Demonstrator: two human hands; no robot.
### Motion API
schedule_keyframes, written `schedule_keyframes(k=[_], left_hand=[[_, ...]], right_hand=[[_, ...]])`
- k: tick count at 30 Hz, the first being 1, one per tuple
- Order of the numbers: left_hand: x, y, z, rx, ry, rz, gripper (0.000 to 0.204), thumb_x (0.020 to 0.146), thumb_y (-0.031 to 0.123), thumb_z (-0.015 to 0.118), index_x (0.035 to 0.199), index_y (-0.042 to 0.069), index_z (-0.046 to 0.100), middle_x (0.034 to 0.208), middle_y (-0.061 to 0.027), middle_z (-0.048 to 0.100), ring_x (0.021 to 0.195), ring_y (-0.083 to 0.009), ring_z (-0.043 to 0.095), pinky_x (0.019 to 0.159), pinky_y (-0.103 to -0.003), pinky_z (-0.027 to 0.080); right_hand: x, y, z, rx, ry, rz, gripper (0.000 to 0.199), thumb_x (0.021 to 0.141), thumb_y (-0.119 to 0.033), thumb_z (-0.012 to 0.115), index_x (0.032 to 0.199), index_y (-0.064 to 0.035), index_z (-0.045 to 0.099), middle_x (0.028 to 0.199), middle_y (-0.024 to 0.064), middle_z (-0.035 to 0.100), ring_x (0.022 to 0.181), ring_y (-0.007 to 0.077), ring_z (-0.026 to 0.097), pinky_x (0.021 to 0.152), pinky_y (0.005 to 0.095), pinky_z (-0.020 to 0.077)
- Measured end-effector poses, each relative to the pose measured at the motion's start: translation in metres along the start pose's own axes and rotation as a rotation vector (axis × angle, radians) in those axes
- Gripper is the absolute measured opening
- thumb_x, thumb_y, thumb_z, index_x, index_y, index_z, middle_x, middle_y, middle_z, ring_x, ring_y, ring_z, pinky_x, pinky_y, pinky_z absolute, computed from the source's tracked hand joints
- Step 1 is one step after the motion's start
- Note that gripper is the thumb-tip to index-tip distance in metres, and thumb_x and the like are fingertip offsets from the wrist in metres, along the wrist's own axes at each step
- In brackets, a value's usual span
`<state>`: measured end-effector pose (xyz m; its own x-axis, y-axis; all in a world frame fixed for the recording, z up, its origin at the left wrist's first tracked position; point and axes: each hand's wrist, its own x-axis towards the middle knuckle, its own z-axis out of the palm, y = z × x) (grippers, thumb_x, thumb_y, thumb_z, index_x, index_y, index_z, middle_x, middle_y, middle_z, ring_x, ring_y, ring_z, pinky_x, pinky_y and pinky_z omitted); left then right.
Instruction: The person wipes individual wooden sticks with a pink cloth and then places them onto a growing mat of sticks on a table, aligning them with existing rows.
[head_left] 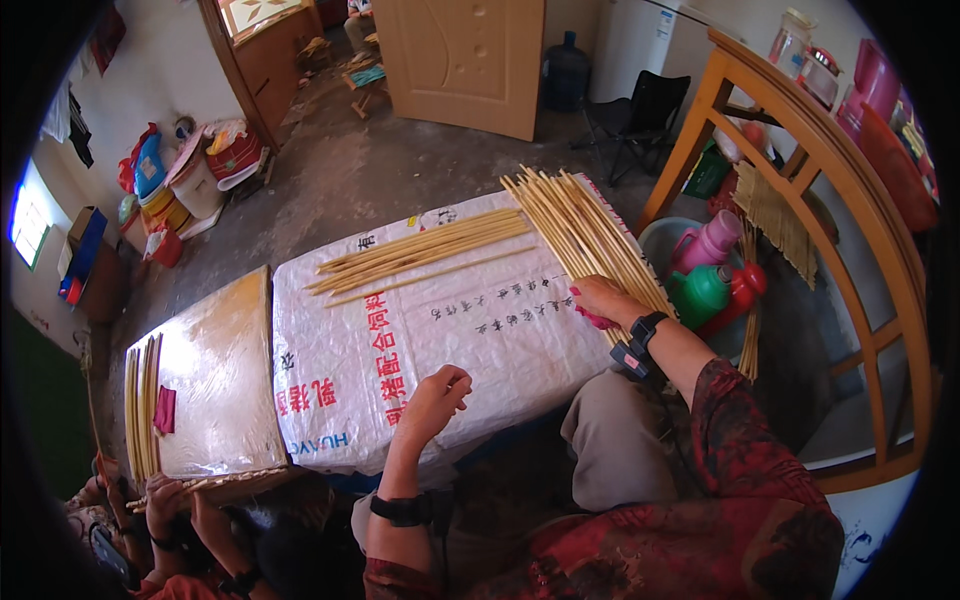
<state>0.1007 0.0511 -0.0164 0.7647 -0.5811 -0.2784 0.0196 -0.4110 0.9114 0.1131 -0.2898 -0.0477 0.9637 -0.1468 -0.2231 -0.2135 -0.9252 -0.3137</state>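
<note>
The person wore a dark red patterned top with sleeves ending above bare forearms, and grey-beige trousers. A black band with a small device circled the wrist behind each hand, left and right.

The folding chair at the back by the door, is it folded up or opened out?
Opened out. The black chair stands on its spread legs on the floor, seat and backrest unfolded, beside the wooden door.

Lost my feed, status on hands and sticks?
Right hand on fanned stick bundle, gripping pink piece. Left hand loosely curled, empty, on white sack. Nothing between.
</note>
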Motion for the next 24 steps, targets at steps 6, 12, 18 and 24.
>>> schedule_keyframes(k=[6,12,18,24], left_hand=[[-0.003,0.001,-0.004,-0.009,0.013,0.003,0.023,0.083,0.02,0.047,0.09,-0.002,0.052,0.075,-0.0072,0.058,0.06,-0.012,0.054,0.053,-0.024,0.043],[-0.007,-0.001,-0.006,-0.039,0.038,0.019,0.023,0.081,0.018,0.05,0.089,-0.004,0.051,0.073,-0.0111,0.058,0.059,-0.0161,0.057,0.055,-0.026,0.044],[-0.011,0.001,-0.011,0.003,0.049,0.032,0.019,0.08,0.014,0.049,0.089,-0.002,0.051,0.074,-0.0091,0.057,0.06,-0.0138,0.055,0.057,-0.025,0.044],[-0.011,-0.003,-0.011,-0.006,0.064,0.065,0.021,0.081,0.016,0.049,0.089,-0.003,0.051,0.07,-0.0117,0.057,0.059,-0.0181,0.056,0.056,-0.028,0.044]], right_hand=[[0.017,-0.011,0.001,0.011,0.098,-0.167,0.013,0.071,-0.013,0.051,0.074,-0.0012,0.056,0.073,0.0187,0.058,0.072,0.0309,0.057,0.064,0.0378,0.0442],[0.062,-0.032,-0.006,0.075,0.228,-0.271,0.009,0.069,-0.011,0.053,0.071,-0.0025,0.055,0.066,0.0151,0.058,0.066,0.0311,0.057,0.06,0.0388,0.044],[0.094,-0.092,-0.011,-0.131,0.058,-0.267,0.022,0.071,-0.012,0.054,0.092,-0.0058,0.055,0.091,0.0157,0.055,0.086,0.0316,0.053,0.07,0.04,0.0425],[0.122,-0.119,0.008,-0.186,0.061,-0.283,0.031,0.072,-0.01,0.054,0.103,-0.0074,0.05,0.103,0.0141,0.051,0.097,0.031,0.049,0.08,0.0393,0.0397]])
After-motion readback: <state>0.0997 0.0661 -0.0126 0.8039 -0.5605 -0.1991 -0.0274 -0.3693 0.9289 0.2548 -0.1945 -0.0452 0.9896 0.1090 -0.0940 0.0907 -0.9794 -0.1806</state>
